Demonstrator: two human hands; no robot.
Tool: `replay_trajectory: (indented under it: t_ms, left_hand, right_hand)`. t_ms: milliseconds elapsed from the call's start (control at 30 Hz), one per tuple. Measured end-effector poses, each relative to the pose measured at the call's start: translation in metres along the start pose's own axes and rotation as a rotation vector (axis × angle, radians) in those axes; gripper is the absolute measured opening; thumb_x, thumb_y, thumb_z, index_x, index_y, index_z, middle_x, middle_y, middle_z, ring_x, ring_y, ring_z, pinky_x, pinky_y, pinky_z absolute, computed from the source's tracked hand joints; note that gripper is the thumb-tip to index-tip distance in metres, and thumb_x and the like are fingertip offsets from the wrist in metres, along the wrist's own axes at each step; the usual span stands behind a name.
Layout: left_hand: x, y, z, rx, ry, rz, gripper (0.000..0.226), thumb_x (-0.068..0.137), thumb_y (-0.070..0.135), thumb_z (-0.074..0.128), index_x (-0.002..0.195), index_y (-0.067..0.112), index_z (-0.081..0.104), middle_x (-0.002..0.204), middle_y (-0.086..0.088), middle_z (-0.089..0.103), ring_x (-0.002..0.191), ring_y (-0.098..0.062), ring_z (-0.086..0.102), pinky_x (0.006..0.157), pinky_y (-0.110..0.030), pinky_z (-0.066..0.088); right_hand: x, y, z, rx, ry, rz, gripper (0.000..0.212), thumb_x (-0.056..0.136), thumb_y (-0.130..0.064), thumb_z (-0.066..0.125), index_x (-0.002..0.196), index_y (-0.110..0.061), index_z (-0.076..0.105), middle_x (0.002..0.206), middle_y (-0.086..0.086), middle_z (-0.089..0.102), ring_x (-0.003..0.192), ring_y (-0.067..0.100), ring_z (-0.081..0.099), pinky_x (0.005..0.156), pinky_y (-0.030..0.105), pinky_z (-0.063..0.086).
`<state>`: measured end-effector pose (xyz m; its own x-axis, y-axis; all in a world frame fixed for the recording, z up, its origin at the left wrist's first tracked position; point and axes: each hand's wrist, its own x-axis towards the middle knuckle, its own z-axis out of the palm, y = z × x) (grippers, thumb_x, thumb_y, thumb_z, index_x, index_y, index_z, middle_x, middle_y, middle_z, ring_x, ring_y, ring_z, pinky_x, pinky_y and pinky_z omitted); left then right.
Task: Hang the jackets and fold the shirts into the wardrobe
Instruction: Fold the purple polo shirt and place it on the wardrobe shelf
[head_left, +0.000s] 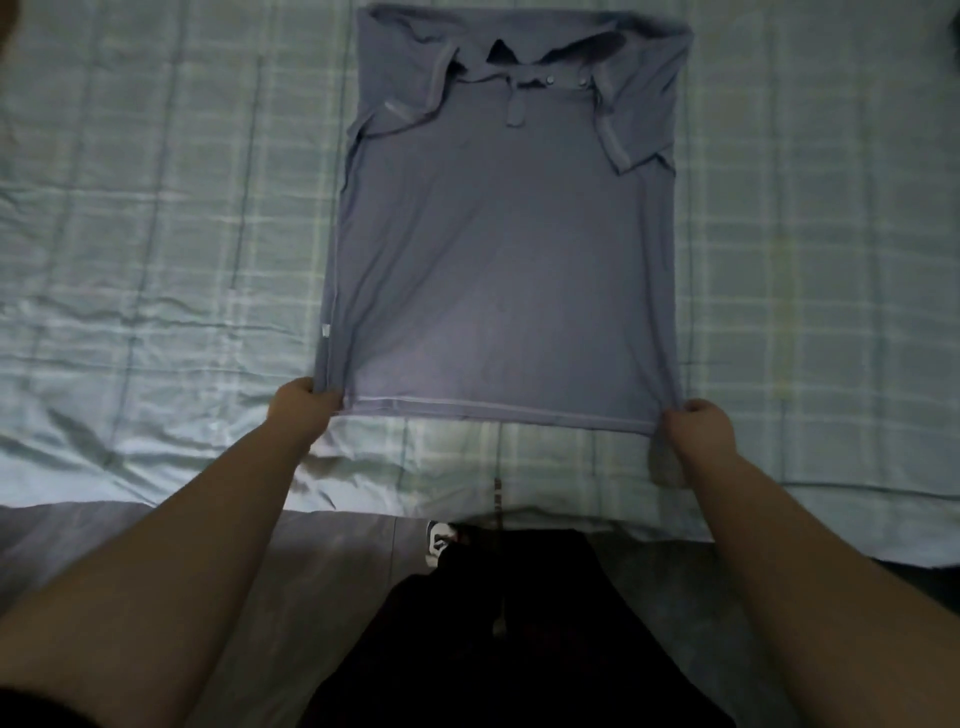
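Note:
A blue-grey polo shirt (506, 249) lies flat on the bed, collar at the far end, both short sleeves folded inward over the chest. My left hand (304, 405) pinches the shirt's near left hem corner. My right hand (698, 423) pinches the near right hem corner. The hem is stretched straight between the two hands, close to the bed's near edge.
The bed is covered by a pale green checked sheet (156, 234), wrinkled at the left. Its near edge runs below my hands. Below it I see dark clothing on my body (493, 623) and a shoe (439, 540) on the grey floor.

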<state>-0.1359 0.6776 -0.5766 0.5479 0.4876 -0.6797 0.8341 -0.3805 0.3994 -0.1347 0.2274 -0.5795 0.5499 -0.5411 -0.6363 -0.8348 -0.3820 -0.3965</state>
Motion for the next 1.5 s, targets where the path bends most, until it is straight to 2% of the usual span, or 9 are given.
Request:
replay_trajectory:
  t_ms: [200,333,600,700,800,867,1033,1200,1500]
  left_hand:
    - [-0.042,0.002,-0.038,-0.478,-0.228,0.014,0.022,0.102,0.011,0.049,0.121,0.001,0.053,0.105,-0.014,0.064,0.090,-0.026,0.064,0.077,-0.034,0.061]
    - [-0.076,-0.001,-0.065,-0.597,-0.296,0.016,0.028,0.102,0.007,0.047,0.124,-0.010,0.050,0.103,-0.025,0.056,0.090,-0.035,0.054,0.063,-0.028,0.060]
    - [-0.149,-0.036,-0.111,-0.711,-0.409,-0.086,0.029,0.100,0.001,0.047,0.127,-0.007,0.050,0.105,-0.019,0.068,0.093,-0.027,0.067,0.080,-0.035,0.059]
    - [-0.167,-0.047,-0.114,-0.749,-0.421,-0.088,0.027,0.100,-0.001,0.043,0.126,-0.006,0.052,0.091,-0.013,0.074,0.079,-0.020,0.074,0.088,-0.036,0.050]
    - [-0.169,-0.043,-0.118,-0.813,-0.406,-0.086,0.031,0.100,-0.001,0.045,0.131,0.004,0.051,0.110,-0.016,0.068,0.089,-0.023,0.073,0.077,-0.034,0.058]
    - [-0.166,-0.025,-0.124,-0.861,-0.356,-0.050,0.035,0.100,-0.004,0.044,0.127,0.017,0.050,0.111,-0.017,0.063,0.089,-0.026,0.072,0.080,-0.038,0.056]
    - [-0.144,0.037,-0.134,-0.943,-0.277,0.008,0.013,0.100,0.003,0.049,0.107,0.002,0.060,0.112,-0.022,0.060,0.088,-0.027,0.072,0.088,-0.041,0.053]
    - [-0.112,0.117,-0.142,-1.041,-0.237,-0.008,0.014,0.099,0.010,0.053,0.102,-0.001,0.061,0.115,-0.021,0.060,0.099,-0.032,0.066,0.086,-0.041,0.053]
    - [-0.015,0.262,-0.123,-1.192,-0.182,0.004,0.032,0.103,0.029,0.042,0.089,0.006,0.061,0.102,-0.019,0.068,0.103,-0.033,0.065,0.094,-0.046,0.049]
  right_hand:
    - [-0.041,-0.005,-0.042,0.298,0.008,-0.079,0.021,0.083,-0.024,0.061,0.095,-0.007,0.057,0.097,0.020,0.062,0.089,0.033,0.061,0.083,0.050,0.053]
    - [-0.072,-0.011,-0.076,0.717,-0.083,0.001,0.022,0.097,-0.005,0.054,0.118,0.003,0.051,0.113,0.019,0.056,0.094,0.028,0.063,0.087,0.042,0.057]
    - [-0.134,0.038,-0.131,0.794,-0.078,0.060,0.039,0.098,0.000,0.051,0.132,0.017,0.043,0.129,0.027,0.055,0.095,0.029,0.065,0.060,0.027,0.060]
    - [-0.153,0.045,-0.140,0.776,-0.078,0.100,0.040,0.097,0.004,0.050,0.136,0.009,0.042,0.128,0.029,0.052,0.093,0.030,0.064,0.065,0.031,0.059]
    - [-0.162,0.033,-0.146,0.810,-0.096,0.055,0.045,0.096,0.007,0.051,0.138,-0.004,0.043,0.113,0.024,0.053,0.089,0.029,0.064,0.071,0.036,0.061]
    - [-0.160,0.012,-0.153,0.838,-0.130,0.012,0.040,0.097,0.004,0.050,0.137,-0.003,0.047,0.113,0.023,0.056,0.091,0.028,0.064,0.065,0.029,0.061]
    - [-0.132,-0.061,-0.170,0.913,-0.141,-0.029,0.014,0.100,-0.002,0.049,0.100,-0.006,0.063,0.120,0.018,0.055,0.093,0.018,0.061,0.058,0.019,0.057]
    - [-0.083,-0.146,-0.185,0.990,-0.163,-0.054,0.038,0.096,-0.006,0.056,0.134,-0.001,0.051,0.123,0.011,0.054,0.092,0.013,0.061,0.065,0.018,0.056]
    - [0.045,-0.271,-0.158,1.261,-0.255,0.118,0.058,0.080,-0.013,0.079,0.132,-0.003,0.054,0.118,0.009,0.070,0.099,0.019,0.069,0.088,0.027,0.054]
